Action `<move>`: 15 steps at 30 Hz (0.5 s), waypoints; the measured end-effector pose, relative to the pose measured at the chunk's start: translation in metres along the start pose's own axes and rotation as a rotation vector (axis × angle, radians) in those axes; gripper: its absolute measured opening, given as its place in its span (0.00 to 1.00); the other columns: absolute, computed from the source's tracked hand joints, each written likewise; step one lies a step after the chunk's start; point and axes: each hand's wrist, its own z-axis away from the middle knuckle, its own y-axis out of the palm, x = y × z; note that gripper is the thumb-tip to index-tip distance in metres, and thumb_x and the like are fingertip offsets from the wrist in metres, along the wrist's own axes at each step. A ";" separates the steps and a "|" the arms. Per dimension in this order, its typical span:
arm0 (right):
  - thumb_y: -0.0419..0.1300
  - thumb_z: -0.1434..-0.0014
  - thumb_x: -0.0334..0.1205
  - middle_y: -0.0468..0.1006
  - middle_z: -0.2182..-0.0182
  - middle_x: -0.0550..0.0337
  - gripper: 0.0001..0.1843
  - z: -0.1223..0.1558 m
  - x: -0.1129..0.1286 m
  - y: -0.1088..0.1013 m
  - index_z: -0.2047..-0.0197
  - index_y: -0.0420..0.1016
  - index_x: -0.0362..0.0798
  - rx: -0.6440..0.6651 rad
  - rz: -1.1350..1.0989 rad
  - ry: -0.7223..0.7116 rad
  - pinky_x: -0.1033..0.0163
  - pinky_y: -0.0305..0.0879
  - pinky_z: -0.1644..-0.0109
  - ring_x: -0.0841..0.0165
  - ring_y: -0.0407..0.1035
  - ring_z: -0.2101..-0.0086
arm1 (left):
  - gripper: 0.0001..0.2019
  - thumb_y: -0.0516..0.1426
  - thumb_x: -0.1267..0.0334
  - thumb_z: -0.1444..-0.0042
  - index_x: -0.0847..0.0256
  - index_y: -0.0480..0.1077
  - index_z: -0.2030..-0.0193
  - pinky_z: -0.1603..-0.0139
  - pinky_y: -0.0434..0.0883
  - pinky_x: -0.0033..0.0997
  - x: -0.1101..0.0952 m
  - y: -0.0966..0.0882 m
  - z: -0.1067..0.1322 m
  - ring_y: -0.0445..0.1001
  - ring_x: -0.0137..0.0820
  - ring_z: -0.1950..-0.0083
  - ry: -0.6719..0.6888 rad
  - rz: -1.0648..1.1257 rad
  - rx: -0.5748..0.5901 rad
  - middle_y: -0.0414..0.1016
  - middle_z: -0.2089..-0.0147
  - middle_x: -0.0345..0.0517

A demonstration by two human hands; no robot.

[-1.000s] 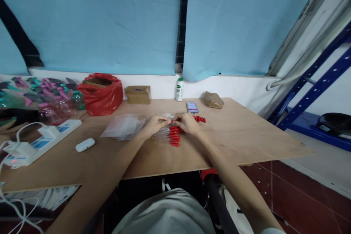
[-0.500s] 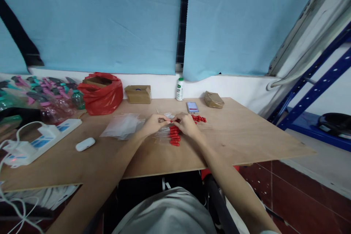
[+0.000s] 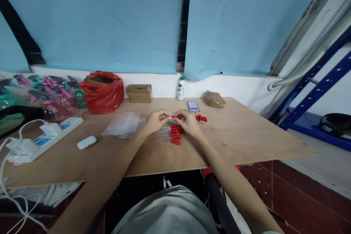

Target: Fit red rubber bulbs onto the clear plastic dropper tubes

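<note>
My left grip (image 3: 155,121) and right grip (image 3: 189,121) pinch one slim red piece (image 3: 176,117) beside red-ended rods (image 3: 176,137) lying on the wooden surface (image 3: 236,131).

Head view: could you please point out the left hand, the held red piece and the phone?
Left hand (image 3: 155,121), head view: middle.
Held red piece (image 3: 176,117), head view: middle.
Phone (image 3: 193,106), head view: screen.

The flat, pale-brown wooden worktop (image 3: 255,135) carries, along its back, a crumpled red plastic bag (image 3: 106,98), an open brown cardboard box (image 3: 139,95), a white bottle with a green cap (image 3: 181,90), a lit rectangular phone (image 3: 193,106) and a brown wrapped packet (image 3: 215,99). Nearer lie flat translucent plastic bags (image 3: 120,125), slim clear sticks with red ends (image 3: 176,137), a white rounded case (image 3: 86,142) and a long white power strip (image 3: 46,140).
</note>
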 end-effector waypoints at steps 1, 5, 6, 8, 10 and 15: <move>0.64 0.36 0.41 0.82 0.61 0.54 0.06 0.000 0.001 -0.001 0.58 0.79 0.48 0.003 -0.014 -0.001 0.61 0.67 0.54 0.64 0.73 0.61 | 0.15 0.62 0.51 0.40 0.62 0.78 0.57 0.55 0.73 0.34 0.001 0.000 0.000 0.77 0.35 0.59 -0.002 0.036 0.006 0.82 0.58 0.50; 0.62 0.35 0.42 0.83 0.60 0.55 0.09 0.002 0.002 -0.005 0.56 0.79 0.47 0.040 -0.079 0.008 0.62 0.68 0.55 0.65 0.75 0.61 | 0.16 0.62 0.51 0.40 0.63 0.78 0.57 0.52 0.73 0.35 0.001 0.000 0.001 0.78 0.37 0.55 0.007 0.109 0.031 0.82 0.56 0.50; 0.62 0.34 0.41 0.83 0.61 0.55 0.08 0.002 0.002 -0.006 0.57 0.79 0.47 0.051 -0.094 0.011 0.62 0.68 0.56 0.65 0.75 0.62 | 0.16 0.62 0.51 0.39 0.62 0.78 0.57 0.51 0.73 0.35 0.001 -0.001 0.001 0.78 0.37 0.55 0.010 0.111 0.042 0.82 0.56 0.50; 0.61 0.34 0.41 0.83 0.62 0.56 0.08 0.002 0.001 -0.007 0.58 0.80 0.46 0.060 -0.116 0.015 0.63 0.67 0.58 0.66 0.75 0.64 | 0.15 0.61 0.51 0.39 0.62 0.78 0.57 0.50 0.72 0.35 0.001 -0.002 0.001 0.78 0.37 0.54 0.011 0.119 0.069 0.82 0.55 0.49; 0.61 0.34 0.41 0.83 0.62 0.56 0.09 0.003 0.001 -0.007 0.59 0.80 0.46 0.061 -0.127 0.012 0.63 0.67 0.57 0.66 0.75 0.64 | 0.16 0.61 0.51 0.39 0.62 0.78 0.56 0.49 0.72 0.34 0.002 -0.002 0.001 0.78 0.36 0.54 0.001 0.136 0.091 0.82 0.55 0.49; 0.62 0.34 0.41 0.84 0.62 0.55 0.09 0.005 0.003 -0.006 0.60 0.81 0.46 0.052 -0.121 -0.022 0.61 0.67 0.54 0.64 0.76 0.62 | 0.16 0.61 0.51 0.39 0.64 0.78 0.58 0.53 0.73 0.34 0.004 -0.002 0.002 0.79 0.36 0.57 -0.029 0.104 0.111 0.82 0.56 0.50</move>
